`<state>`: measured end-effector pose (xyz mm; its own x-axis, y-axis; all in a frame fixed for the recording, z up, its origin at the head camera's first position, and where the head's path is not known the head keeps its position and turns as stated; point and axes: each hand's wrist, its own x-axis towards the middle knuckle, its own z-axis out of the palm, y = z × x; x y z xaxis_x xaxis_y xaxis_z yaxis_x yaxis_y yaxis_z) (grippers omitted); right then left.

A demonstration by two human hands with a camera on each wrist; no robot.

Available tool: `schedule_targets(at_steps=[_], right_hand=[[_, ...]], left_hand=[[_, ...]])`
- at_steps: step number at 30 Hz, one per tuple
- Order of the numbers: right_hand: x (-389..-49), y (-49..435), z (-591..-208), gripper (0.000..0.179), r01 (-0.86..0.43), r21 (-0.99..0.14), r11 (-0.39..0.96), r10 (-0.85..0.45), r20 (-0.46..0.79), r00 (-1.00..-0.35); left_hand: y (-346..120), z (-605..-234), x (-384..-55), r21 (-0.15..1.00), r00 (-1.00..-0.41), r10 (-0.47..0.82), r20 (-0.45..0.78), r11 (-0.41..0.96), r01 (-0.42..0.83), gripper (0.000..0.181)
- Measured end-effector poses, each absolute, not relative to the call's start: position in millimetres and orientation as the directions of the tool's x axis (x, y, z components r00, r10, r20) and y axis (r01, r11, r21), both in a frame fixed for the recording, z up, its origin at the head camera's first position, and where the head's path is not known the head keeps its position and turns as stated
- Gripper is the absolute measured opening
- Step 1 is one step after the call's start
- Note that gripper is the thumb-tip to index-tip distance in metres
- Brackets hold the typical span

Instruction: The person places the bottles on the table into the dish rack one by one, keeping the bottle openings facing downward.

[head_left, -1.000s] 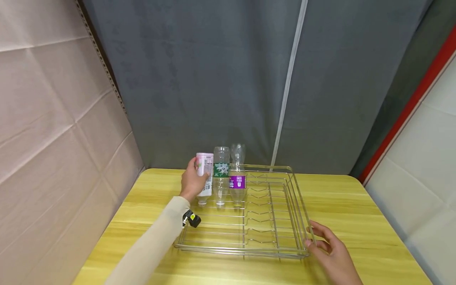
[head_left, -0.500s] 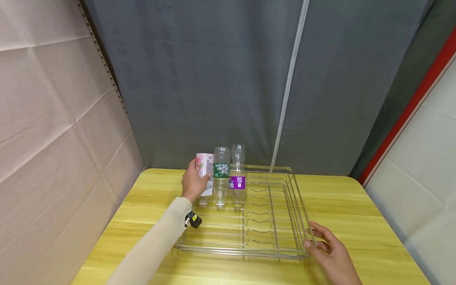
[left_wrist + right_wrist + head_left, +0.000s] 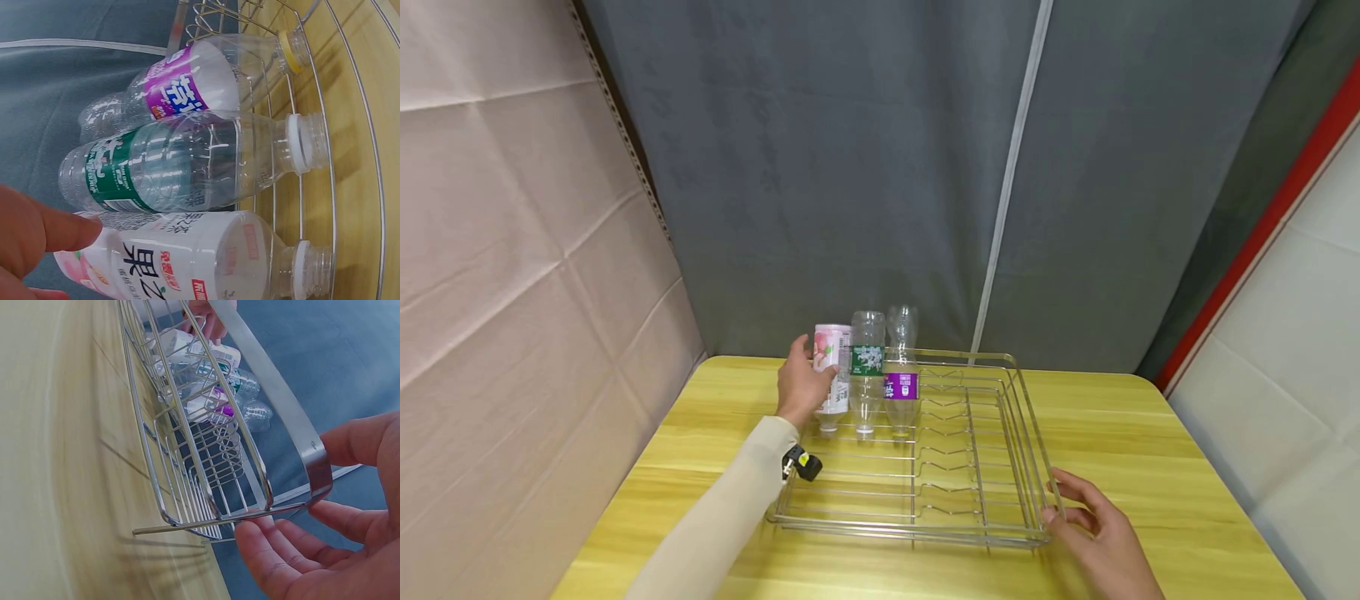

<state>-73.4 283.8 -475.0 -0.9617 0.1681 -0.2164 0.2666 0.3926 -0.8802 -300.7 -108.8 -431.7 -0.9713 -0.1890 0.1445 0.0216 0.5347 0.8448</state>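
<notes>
Three bottles stand neck-down, side by side, at the back left of a wire dish rack [image 3: 943, 486]. On the left is a pink-and-white labelled bottle [image 3: 832, 358], in the middle a clear bottle with a green label [image 3: 867, 360], on the right a clear bottle with a purple label [image 3: 901, 386]. My left hand [image 3: 801, 385] is beside the pink-and-white bottle, fingers spread, thumb near its label [image 3: 153, 256]. Whether the thumb still touches it is hard to tell. My right hand [image 3: 1093, 527] pinches the rack's front right corner [image 3: 319, 465] between thumb and fingers.
The rack rests on a wood-patterned table [image 3: 1105, 433]. Behind the table hangs a grey curtain [image 3: 850, 167] with a pale strip. White cloth walls [image 3: 535, 292] close off both sides, and a red band [image 3: 1262, 225] runs along the right one.
My left hand has loosened from the pink-and-white bottle and shifted slightly left, its fingers spreading. More of the label now shows. The right hand keeps its hold on the rack.
</notes>
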Motion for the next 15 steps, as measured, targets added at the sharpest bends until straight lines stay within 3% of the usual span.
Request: schedule_targets(at_steps=[8,12,15], right_hand=[[-81.1,284.5,-465.6,0.071,0.218,-0.859,0.463,0.157,-0.163,-0.974],[-81.8,280.6,-455.4,0.06,0.001,-0.763,0.646,0.123,0.103,-0.987],[-85.4,277.9,-447.9,0.054,-0.182,-0.605,0.775,0.052,0.349,-0.936]], left_hand=[[-124.3,-418.1,-286.2,0.864,-0.996,-0.059,0.074,0.502,0.035,0.091],[-135.5,-408.0,-273.6,0.86,-0.997,0.046,0.057,0.505,0.073,0.088],[-143.5,-400.0,-259.4,0.798,-0.989,0.123,0.081,0.586,0.139,0.089]])
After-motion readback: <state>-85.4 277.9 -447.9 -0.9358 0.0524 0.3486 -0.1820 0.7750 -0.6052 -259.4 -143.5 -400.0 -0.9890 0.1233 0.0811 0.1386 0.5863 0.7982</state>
